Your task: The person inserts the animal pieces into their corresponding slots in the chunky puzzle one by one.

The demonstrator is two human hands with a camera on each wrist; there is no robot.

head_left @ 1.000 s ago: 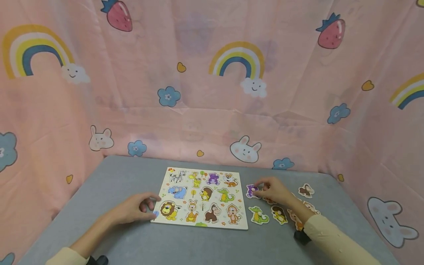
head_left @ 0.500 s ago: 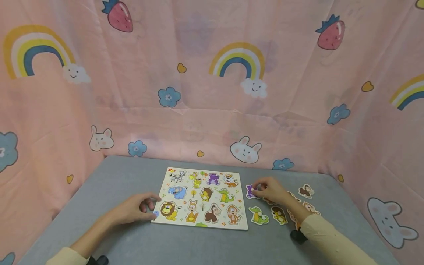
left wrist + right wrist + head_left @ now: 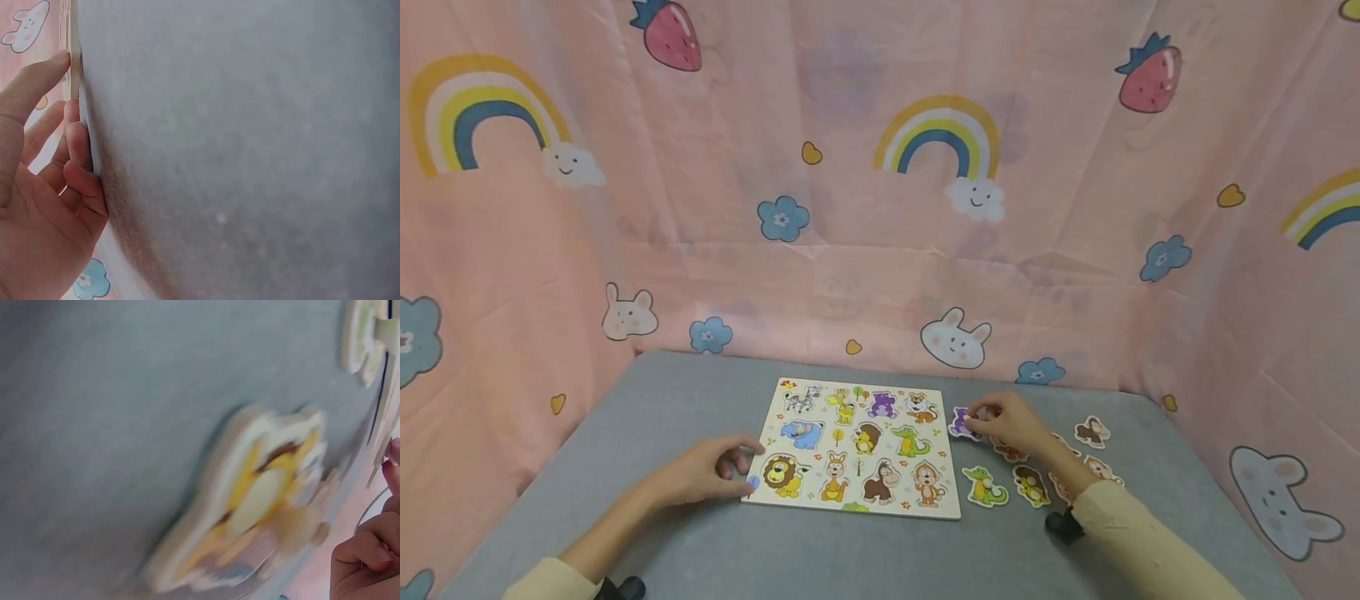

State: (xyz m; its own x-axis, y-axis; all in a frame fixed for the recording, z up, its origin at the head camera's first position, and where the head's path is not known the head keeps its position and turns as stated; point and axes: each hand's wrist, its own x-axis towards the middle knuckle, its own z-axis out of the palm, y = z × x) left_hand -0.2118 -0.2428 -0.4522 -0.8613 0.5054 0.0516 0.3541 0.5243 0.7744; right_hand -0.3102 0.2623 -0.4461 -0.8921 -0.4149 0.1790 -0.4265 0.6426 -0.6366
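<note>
A white puzzle board (image 3: 880,510) printed with animals lies flat on the table. My left hand (image 3: 703,473) rests at its left edge, thumb and a fingertip touching the side; in the left wrist view the other fingers of that hand (image 3: 44,212) are loosely bent. To the right of the board, my right hand (image 3: 1013,425) pinches a purple hippo puzzle piece (image 3: 959,423) between thumb and fingers. In the right wrist view this piece is edge-on and partly cut off by the frame, beside the hand (image 3: 369,550).
Near the right hand lie a crocodile piece (image 3: 985,487), a hedgehog piece (image 3: 1031,486), a brown-and-white piece (image 3: 1092,432) and several others partly under the forearm. A yellow animal piece (image 3: 262,494) is blurred in the right wrist view. Pink printed cloth (image 3: 850,283) hangs behind the grey table (image 3: 700,400).
My right hand has moved slightly left toward the board, and the purple hippo piece has shifted left with it. The left hand and board have stayed in place.
</note>
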